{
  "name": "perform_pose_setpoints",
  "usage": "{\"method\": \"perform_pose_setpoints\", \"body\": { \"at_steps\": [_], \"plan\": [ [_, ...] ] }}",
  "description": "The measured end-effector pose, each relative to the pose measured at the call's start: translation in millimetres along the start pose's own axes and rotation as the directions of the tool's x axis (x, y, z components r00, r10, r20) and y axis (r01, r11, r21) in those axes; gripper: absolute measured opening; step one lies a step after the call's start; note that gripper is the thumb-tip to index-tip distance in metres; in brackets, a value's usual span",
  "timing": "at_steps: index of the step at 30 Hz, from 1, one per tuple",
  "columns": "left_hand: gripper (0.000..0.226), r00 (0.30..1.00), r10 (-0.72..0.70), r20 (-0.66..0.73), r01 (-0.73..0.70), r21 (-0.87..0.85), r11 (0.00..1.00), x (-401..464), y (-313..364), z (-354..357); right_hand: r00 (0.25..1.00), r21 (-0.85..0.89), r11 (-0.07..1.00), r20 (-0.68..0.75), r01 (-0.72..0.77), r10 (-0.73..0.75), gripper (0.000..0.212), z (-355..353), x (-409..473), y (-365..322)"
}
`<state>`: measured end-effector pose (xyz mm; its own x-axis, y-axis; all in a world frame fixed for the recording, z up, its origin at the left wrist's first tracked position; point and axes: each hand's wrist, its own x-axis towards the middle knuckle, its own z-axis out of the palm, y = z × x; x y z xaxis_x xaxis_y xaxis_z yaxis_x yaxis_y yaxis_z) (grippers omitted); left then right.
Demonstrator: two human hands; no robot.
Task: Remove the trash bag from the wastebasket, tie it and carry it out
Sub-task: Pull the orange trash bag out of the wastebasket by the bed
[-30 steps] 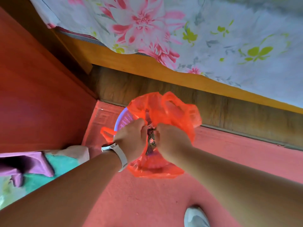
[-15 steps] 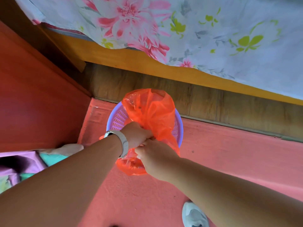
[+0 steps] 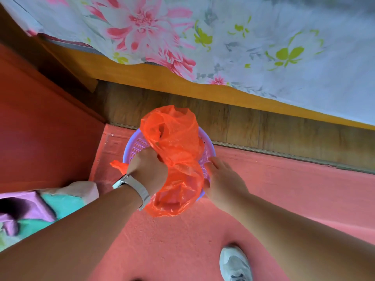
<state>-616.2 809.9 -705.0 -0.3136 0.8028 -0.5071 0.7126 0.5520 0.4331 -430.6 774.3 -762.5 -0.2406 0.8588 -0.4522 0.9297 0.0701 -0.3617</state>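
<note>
An orange plastic trash bag (image 3: pixel 176 147) sits in a lilac perforated wastebasket (image 3: pixel 135 146) on the red floor. My left hand (image 3: pixel 148 169), with a pale watch on its wrist, is clenched around the gathered neck of the bag, and the bag's loose top stands up above the fist. My right hand (image 3: pixel 223 179) lies with fingers spread on the basket's right rim, beside the bag and holding nothing. The bag's lower part bulges over the near rim. What the bag holds is hidden.
A bed with a floral sheet (image 3: pixel 223 37) and an orange wooden frame (image 3: pixel 162 78) runs along the back. A red cabinet side (image 3: pixel 40 128) stands at the left. Purple and teal cloth (image 3: pixel 40 205) lies at the lower left. My white shoe (image 3: pixel 235 264) stands on the floor.
Both hands were gripping the bag's gathered top. My right hand has let go and moved right to the basket rim, while my left hand keeps its hold.
</note>
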Motion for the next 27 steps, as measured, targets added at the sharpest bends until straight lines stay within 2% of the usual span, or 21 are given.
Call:
{"method": "perform_pose_setpoints", "body": {
  "at_steps": [2, 7, 11, 14, 16, 18, 20, 23, 25, 27],
  "plan": [
    [0.028, 0.995, 0.099, -0.033, -0.099, -0.016, 0.995, -0.5, -5.8, 1.6, 0.999, -0.017, 0.999, 0.033, 0.042, -0.042, 0.050, 10.3, -0.1, 0.6],
    [0.032, 0.977, 0.168, -0.134, -0.178, -0.069, 0.982, -11.4, 0.4, -15.0, 0.999, 0.061, 0.998, 0.014, 0.033, -0.034, 0.063, 22.4, 1.2, -3.1],
    [0.042, 0.931, 0.217, -0.294, -0.262, -0.122, 0.957, -31.6, 20.6, -32.8, 0.990, 0.191, 0.976, 0.122, -0.100, 0.077, 0.065, 11.4, -5.4, -10.5],
    [0.036, 0.901, 0.314, -0.298, -0.359, -0.107, 0.927, -42.9, 33.7, -44.9, 0.985, 0.245, 0.960, 0.143, -0.132, 0.099, 0.059, 1.3, -11.2, -16.6],
    [0.034, 0.899, 0.326, -0.292, -0.370, -0.109, 0.923, -48.4, 42.2, -55.3, 0.979, 0.287, 0.942, 0.152, -0.176, 0.136, 0.058, -6.7, -14.6, -18.1],
    [0.038, 0.901, 0.323, -0.290, -0.368, -0.118, 0.922, -55.1, 49.6, -68.1, 0.983, 0.214, 0.967, 0.151, -0.136, 0.105, 0.058, -16.8, -19.8, -16.8],
    [0.037, 0.897, 0.336, -0.287, -0.382, -0.125, 0.916, -64.5, 56.5, -83.3, 0.988, 0.135, 0.986, 0.136, -0.095, 0.077, 0.057, -34.5, -27.4, -15.3],
    [0.025, 0.895, 0.349, -0.279, -0.399, -0.147, 0.905, -80.5, 70.6, -111.6, 0.989, 0.117, 0.989, 0.120, -0.096, 0.081, 0.053, -78.1, -40.6, -16.6],
    [0.019, 0.880, 0.375, -0.292, -0.432, -0.163, 0.887, -95.5, 86.1, -134.6, 0.993, 0.178, 0.980, 0.093, -0.091, 0.075, 0.046, -119.6, -54.5, -25.7],
    [0.018, 0.862, 0.407, -0.301, -0.468, -0.168, 0.868, -113.4, 106.5, -160.6, 0.999, 0.300, 0.953, -0.020, -0.040, 0.048, 0.036, -164.8, -72.8, -42.1]
  ]
}}
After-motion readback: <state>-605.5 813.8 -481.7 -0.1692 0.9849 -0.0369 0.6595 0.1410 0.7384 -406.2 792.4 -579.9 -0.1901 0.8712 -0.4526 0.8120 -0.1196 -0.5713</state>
